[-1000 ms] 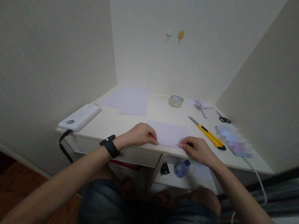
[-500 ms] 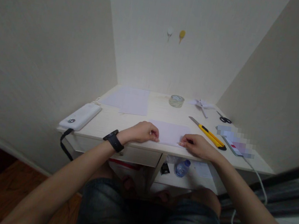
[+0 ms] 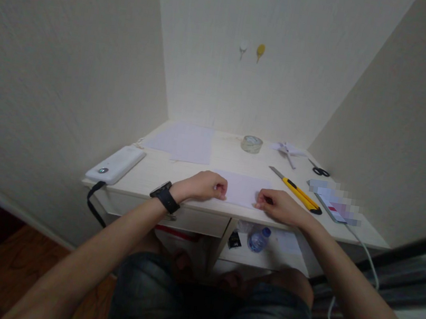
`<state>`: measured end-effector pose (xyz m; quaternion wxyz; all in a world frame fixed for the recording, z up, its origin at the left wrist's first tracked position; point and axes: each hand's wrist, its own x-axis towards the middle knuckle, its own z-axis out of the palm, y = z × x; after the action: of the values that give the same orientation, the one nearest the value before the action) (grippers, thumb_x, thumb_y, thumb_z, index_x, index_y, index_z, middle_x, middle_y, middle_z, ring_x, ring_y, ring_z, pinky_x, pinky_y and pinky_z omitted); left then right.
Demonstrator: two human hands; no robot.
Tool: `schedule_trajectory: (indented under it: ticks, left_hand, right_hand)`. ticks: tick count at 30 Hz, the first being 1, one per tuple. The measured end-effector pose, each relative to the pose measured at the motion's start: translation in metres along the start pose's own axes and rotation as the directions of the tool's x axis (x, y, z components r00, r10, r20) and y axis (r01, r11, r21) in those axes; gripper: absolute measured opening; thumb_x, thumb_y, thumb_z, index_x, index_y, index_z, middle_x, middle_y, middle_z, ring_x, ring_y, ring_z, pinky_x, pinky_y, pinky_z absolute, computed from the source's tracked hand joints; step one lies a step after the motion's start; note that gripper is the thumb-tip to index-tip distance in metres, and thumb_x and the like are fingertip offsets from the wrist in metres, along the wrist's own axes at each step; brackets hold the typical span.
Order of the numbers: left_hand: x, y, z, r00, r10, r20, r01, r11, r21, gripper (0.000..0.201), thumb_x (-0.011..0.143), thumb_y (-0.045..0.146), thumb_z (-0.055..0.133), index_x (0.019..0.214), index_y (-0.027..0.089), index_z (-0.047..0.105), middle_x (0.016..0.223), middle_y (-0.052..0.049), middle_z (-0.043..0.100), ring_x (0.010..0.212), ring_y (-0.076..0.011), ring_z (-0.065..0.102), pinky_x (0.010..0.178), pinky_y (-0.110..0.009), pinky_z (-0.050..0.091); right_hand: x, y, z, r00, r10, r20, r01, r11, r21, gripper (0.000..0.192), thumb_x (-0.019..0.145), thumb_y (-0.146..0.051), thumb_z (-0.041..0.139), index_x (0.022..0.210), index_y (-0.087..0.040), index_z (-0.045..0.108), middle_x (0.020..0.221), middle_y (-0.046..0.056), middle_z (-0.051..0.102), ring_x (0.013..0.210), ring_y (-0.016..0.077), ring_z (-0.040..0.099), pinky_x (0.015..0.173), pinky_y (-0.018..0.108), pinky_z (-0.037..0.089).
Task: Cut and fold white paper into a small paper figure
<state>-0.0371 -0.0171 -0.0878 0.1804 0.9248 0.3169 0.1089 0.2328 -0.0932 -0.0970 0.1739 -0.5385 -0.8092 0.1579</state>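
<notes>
A sheet of white paper (image 3: 242,189) lies flat near the front edge of the white desk (image 3: 155,172). My left hand (image 3: 207,186) pinches the paper's near edge on the left, fingers curled and thumb pressed down. On the right, my right hand (image 3: 276,206) is closed in the same way at the near edge. Both hands rest at the desk's front, with the middle of the sheet showing between them. Just beyond my right hand is a yellow utility knife (image 3: 300,195) with its blade out.
More paper sheets (image 3: 193,145) lie at back left. A tape roll (image 3: 251,144), a paper pinwheel (image 3: 288,152) and scissors (image 3: 320,171) sit along the back. A white power bank (image 3: 116,165) is at left, a cabled phone (image 3: 329,201) at right. Below, a shelf holds a bottle (image 3: 259,239).
Hardly anything differs. Both hands stay at the paper's near edge, with only slight finger and wrist shifts, and the view has moved a little.
</notes>
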Motion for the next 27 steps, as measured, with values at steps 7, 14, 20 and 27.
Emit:
schedule_trajectory:
  ticks: [7, 14, 20, 27]
  left_hand:
    - [-0.006, -0.001, 0.004, 0.999, -0.019, -0.051, 0.021, 0.999, 0.035, 0.012, 0.082, 0.031, 0.069, 0.085, 0.020, 0.073, 0.082, -0.002, 0.071, 0.075, -0.0167, 0.061, 0.063, -0.024, 0.036]
    - [-0.025, -0.002, 0.010, 0.988, -0.023, -0.151, 0.032, 0.998, 0.056, 0.014, 0.085, 0.029, 0.068, 0.093, 0.019, 0.075, 0.088, -0.004, 0.070, 0.082, -0.0186, 0.063, 0.072, -0.027, 0.044]
    - [-0.050, 0.012, 0.032, 0.889, 0.077, -0.451, -0.001, 0.986, 0.167, 0.029, 0.086, 0.014, 0.064, 0.114, 0.018, 0.069, 0.114, -0.009, 0.067, 0.103, -0.0204, 0.064, 0.092, -0.033, 0.051]
    - [-0.067, 0.049, 0.074, 0.760, 0.365, -0.538, -0.033, 0.848, 0.529, 0.017, 0.093, 0.017, 0.056, 0.105, 0.014, 0.067, 0.116, -0.011, 0.069, 0.118, -0.0277, 0.059, 0.100, -0.045, 0.047]
  right_hand:
    - [-0.001, 0.007, 0.005, 1.000, -0.007, -0.009, 0.007, 1.000, -0.018, 0.022, 0.086, -0.038, 0.054, 0.072, -0.020, 0.057, 0.070, 0.002, 0.059, 0.065, 0.0169, 0.051, 0.061, 0.028, 0.034]
    - [-0.003, 0.012, 0.009, 0.997, -0.057, -0.043, 0.059, 0.998, 0.035, 0.021, 0.086, -0.037, 0.055, 0.073, -0.021, 0.056, 0.069, 0.000, 0.058, 0.066, 0.0164, 0.049, 0.062, 0.027, 0.034]
    - [-0.003, 0.015, 0.010, 0.998, -0.047, -0.034, 0.049, 0.998, 0.036, 0.021, 0.087, -0.038, 0.055, 0.076, -0.020, 0.059, 0.070, 0.000, 0.058, 0.065, 0.0162, 0.050, 0.062, 0.027, 0.035]
    - [-0.003, 0.013, 0.008, 0.998, -0.060, -0.018, 0.061, 0.997, 0.048, 0.022, 0.088, -0.035, 0.053, 0.077, -0.020, 0.063, 0.075, 0.003, 0.064, 0.068, 0.0175, 0.054, 0.064, 0.028, 0.038]
